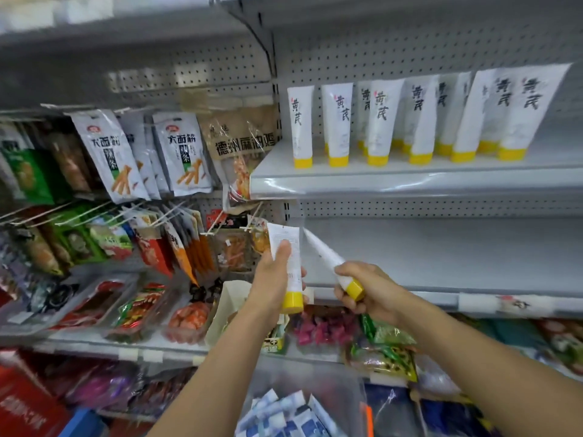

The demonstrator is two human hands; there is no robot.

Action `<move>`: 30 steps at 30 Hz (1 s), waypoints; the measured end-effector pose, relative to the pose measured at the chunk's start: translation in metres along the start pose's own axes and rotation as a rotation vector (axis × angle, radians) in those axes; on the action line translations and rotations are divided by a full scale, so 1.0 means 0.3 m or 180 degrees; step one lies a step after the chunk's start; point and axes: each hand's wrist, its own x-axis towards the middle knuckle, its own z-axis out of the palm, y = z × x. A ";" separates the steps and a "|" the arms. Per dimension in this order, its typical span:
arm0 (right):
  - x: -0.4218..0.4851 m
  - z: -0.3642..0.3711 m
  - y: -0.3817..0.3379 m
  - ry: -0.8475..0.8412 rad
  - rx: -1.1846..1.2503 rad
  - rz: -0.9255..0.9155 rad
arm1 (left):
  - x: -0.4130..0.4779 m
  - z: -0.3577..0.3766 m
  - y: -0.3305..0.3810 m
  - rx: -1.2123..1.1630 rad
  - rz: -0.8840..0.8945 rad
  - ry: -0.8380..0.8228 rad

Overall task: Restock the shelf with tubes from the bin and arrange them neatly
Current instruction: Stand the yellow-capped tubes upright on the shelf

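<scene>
While the left hand [277, 279] grips one tube [285, 244] upright and the right hand [366, 291] grips another tube [321, 247] by its cap end, both sit below the shelf [410, 184]. The row [383, 121] up there stands on small caps, some leaning. One bump could tip them over.

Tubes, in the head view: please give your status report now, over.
Left hand grips one tube, cap down. Right hand grips second tube, tilted. Stocked tubes stand cap-down on upper shelf. Nothing seen blocking it.
</scene>
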 end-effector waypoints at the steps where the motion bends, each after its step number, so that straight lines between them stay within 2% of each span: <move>1: -0.011 -0.027 -0.019 -0.0049 0.0180 0.0022 | -0.008 0.026 0.023 -0.0113 -0.0118 0.0001; 4: -0.049 -0.121 -0.075 -0.0272 0.0514 0.0030 | -0.023 0.112 0.062 -0.0097 -0.0264 -0.0034; 9: -0.132 -0.300 -0.146 -0.0349 0.0519 -0.0270 | -0.024 0.320 0.076 0.0271 0.0109 -0.0194; 15: -0.249 -0.592 -0.235 -0.0187 0.0177 -0.0573 | -0.055 0.662 0.050 0.0205 0.0564 -0.0819; 20: -0.333 -0.829 -0.318 0.0402 -0.0144 -0.0648 | -0.070 0.937 0.038 -0.0053 0.0782 -0.0675; 26: -0.410 -1.078 -0.460 0.0537 -0.0220 -0.1237 | -0.072 1.191 0.078 -0.0237 0.0539 -0.0456; 30: -0.381 -1.197 -0.562 0.0876 -0.0548 -0.1557 | -0.065 1.274 0.106 -0.0030 0.0741 -0.0414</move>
